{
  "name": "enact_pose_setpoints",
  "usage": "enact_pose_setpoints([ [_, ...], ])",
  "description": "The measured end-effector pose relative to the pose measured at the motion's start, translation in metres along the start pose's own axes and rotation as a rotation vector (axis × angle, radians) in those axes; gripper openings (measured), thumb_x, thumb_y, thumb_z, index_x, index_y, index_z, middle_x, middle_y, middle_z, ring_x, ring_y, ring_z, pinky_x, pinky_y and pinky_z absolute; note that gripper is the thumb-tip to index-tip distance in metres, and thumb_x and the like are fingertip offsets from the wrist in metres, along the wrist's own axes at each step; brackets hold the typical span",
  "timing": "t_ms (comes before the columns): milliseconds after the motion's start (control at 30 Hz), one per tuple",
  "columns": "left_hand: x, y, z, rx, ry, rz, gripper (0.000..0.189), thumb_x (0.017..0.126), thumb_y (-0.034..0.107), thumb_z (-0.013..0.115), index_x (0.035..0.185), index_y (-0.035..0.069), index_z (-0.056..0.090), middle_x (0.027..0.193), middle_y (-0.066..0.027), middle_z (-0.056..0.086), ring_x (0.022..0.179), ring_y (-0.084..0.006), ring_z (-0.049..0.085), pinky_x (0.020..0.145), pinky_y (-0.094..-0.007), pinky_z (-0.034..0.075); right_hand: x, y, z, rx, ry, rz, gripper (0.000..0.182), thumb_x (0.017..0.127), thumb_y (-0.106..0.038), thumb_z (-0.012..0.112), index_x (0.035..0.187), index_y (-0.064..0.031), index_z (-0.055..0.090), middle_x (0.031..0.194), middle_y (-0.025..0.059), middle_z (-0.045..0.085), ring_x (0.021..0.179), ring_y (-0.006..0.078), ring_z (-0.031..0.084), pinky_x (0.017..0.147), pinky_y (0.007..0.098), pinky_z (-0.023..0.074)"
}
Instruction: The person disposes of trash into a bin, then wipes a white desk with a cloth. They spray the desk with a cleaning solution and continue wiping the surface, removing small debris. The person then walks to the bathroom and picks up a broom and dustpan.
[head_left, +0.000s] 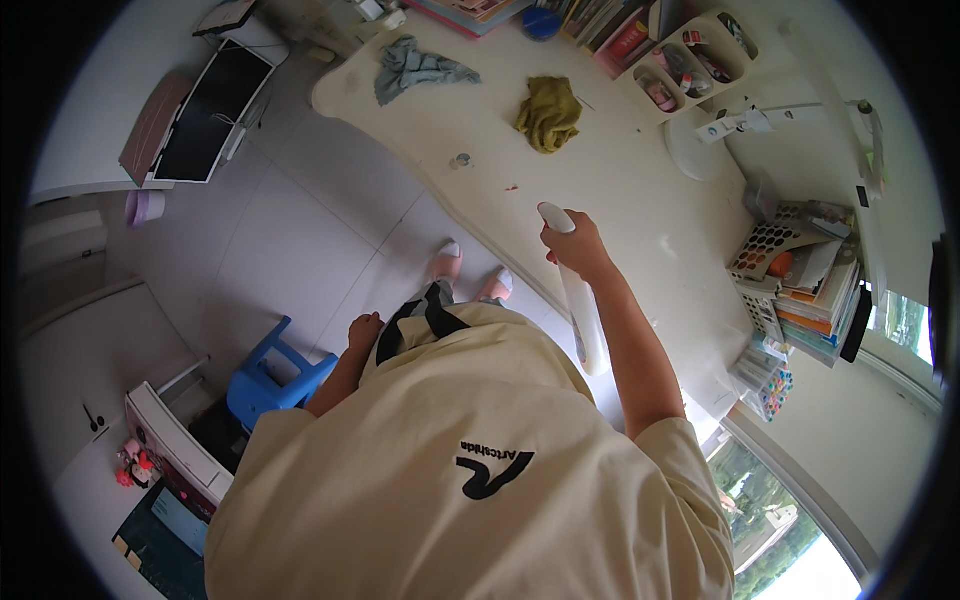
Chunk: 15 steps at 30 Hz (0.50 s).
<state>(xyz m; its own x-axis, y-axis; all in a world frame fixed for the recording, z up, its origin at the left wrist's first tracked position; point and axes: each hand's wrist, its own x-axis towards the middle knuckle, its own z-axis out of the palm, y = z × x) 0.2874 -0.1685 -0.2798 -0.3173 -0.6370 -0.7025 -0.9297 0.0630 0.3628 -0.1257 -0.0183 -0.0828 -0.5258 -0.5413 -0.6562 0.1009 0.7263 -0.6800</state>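
In my right hand (576, 244) is a white spray bottle (583, 315), gripped around its neck below the white spray head. The bottle hangs beside my body at the near edge of the cream desk (622, 202). My left hand (365, 330) is down by my left hip with its fingers curled, and nothing shows in it. On the desktop ahead lie a crumpled olive-green cloth (550, 116) and, farther left, a grey-blue cloth (416, 67). A small round clear item (463, 160) and a reddish scrap (511, 187) sit nearer to me.
A beige compartment organizer (664, 79) and books (622, 37) line the desk's back. To the right stand a perforated file holder (765, 244) and a clear box of colored markers (772, 386). A blue plastic stool (274, 375) is behind my left side; a monitor (214, 112) is far left.
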Motion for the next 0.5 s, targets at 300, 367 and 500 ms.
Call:
enact_pose_setpoints([
  [300, 0.011, -0.005, 0.004, -0.008, -0.008, 0.035, 0.042, 0.084, 0.037, 0.043, 0.079, 0.004, 0.068, 0.082, -0.0142, 0.068, 0.08, -0.0308, 0.063, 0.076, -0.0405, 0.047, -0.02, -0.008, -0.004, 0.147, 0.148, -0.247, 0.017, 0.075, -0.011, 0.055, 0.086, 0.0015, 0.057, 0.069, 0.008, 0.058, 0.055, 0.0149, 0.058, 0.054, 0.0302, 0.0485],
  [367, 0.015, -0.018, 0.009, -0.002, 0.0, 0.051, 0.041, 0.084, 0.037, 0.044, 0.078, 0.004, 0.068, 0.082, -0.0148, 0.067, 0.08, -0.0313, 0.063, 0.076, -0.0405, 0.047, -0.038, -0.016, -0.021, 0.276, 0.243, -0.292, 0.018, 0.075, -0.007, 0.053, 0.09, 0.0023, 0.056, 0.076, 0.0077, 0.058, 0.059, 0.0145, 0.058, 0.056, 0.0291, 0.0485],
  [500, 0.031, -0.037, 0.017, 0.102, -0.015, 0.139, 0.041, 0.084, 0.035, 0.043, 0.078, 0.003, 0.067, 0.083, -0.0164, 0.067, 0.081, -0.0328, 0.062, 0.077, -0.0417, 0.047, -0.089, 0.022, -0.098, 0.439, 0.731, -0.342, 0.033, 0.078, 0.0, 0.05, 0.111, 0.0013, 0.055, 0.093, 0.0094, 0.06, 0.063, 0.0167, 0.058, 0.057, 0.0285, 0.0486],
])
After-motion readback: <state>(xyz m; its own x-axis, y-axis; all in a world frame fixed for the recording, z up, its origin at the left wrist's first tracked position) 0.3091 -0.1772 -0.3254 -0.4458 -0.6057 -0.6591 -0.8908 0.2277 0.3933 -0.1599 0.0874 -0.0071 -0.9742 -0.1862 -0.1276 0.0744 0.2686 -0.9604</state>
